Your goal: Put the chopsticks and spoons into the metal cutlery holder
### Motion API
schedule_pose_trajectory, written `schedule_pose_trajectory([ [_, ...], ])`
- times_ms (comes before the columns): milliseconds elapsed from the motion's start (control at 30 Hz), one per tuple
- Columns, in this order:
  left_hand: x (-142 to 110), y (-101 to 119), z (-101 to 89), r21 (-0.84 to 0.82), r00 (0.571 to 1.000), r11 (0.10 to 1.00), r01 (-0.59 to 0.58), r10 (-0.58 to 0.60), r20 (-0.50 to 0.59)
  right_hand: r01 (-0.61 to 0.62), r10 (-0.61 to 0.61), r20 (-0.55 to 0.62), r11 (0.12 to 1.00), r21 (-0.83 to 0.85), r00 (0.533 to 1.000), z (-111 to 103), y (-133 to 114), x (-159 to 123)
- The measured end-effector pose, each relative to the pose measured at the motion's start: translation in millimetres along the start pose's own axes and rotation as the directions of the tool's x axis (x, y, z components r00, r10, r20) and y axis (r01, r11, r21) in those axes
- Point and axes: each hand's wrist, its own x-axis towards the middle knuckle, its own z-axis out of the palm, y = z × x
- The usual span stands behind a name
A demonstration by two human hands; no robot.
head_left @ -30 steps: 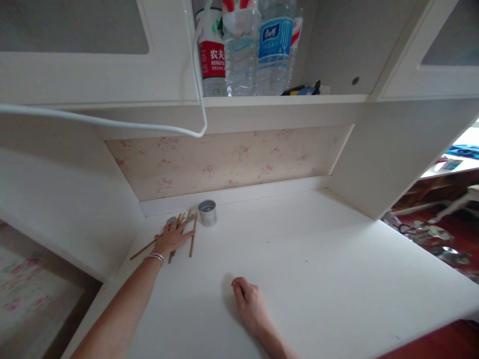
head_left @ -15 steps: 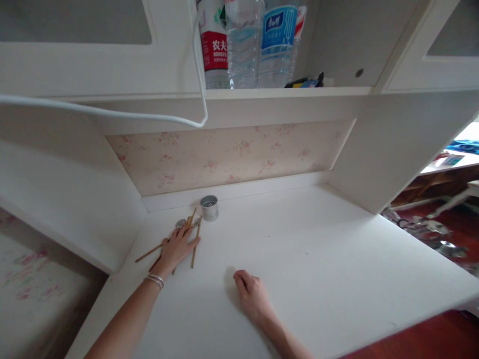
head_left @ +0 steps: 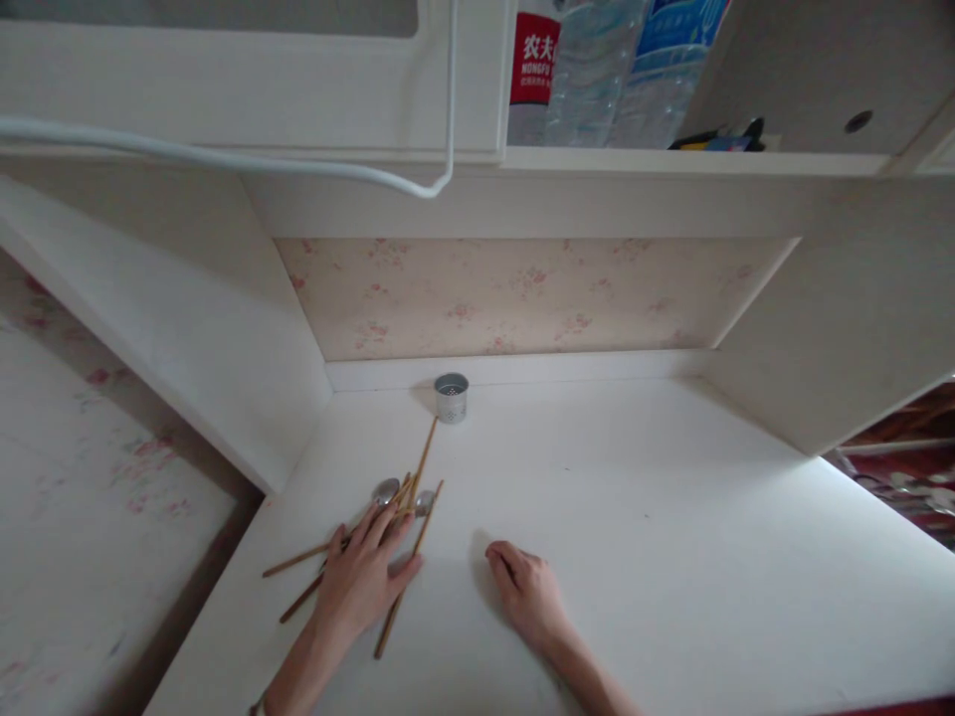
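My left hand lies with fingers spread on a loose pile of wooden chopsticks and two metal spoons. The bowl of one spoon shows just beyond my fingertips, and the other spoon lies to its right; their handles are hidden. Several chopsticks stick out on both sides of the hand, one reaching almost to a perforated metal cup. That cup stands upright near the back edge. My right hand rests on the tabletop in a loose fist, with no object visible in it.
The white tabletop is bounded by side panels and a low back ledge. Overhead, a shelf holds plastic water bottles. A white cable hangs in front of the cabinet on the left.
My left hand has drawn the chopsticks and spoons toward me, away from the cup. My right hand stays in its fist. The view has shifted left and downward.
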Motion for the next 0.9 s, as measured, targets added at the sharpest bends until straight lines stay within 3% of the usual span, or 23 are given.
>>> schedule_pose_trajectory([
  [167,-22.0,3.9,-0.9,-0.035,0.999,0.999,-0.041,0.041,-0.001,0.013,-0.012,0.009,0.996,-0.088,1.000,1.1,-3.6,0.7],
  [367,-21.4,-7.7,2.1,-0.057,0.998,0.997,-0.058,0.059,0.007,0.012,-0.012,0.000,0.993,-0.114,1.000,4.0,-2.5,-0.7],
  [633,5.4,-25.4,-6.0,-0.089,0.991,0.987,-0.132,0.135,0.023,0.024,-0.025,-0.006,0.991,-0.129,1.000,4.3,-1.5,-1.1],
  [900,52.4,0.9,-8.0,-0.160,0.994,0.981,-0.105,0.104,-0.019,0.033,-0.034,-0.010,0.993,-0.111,0.999,3.6,-1.7,-0.6],
])
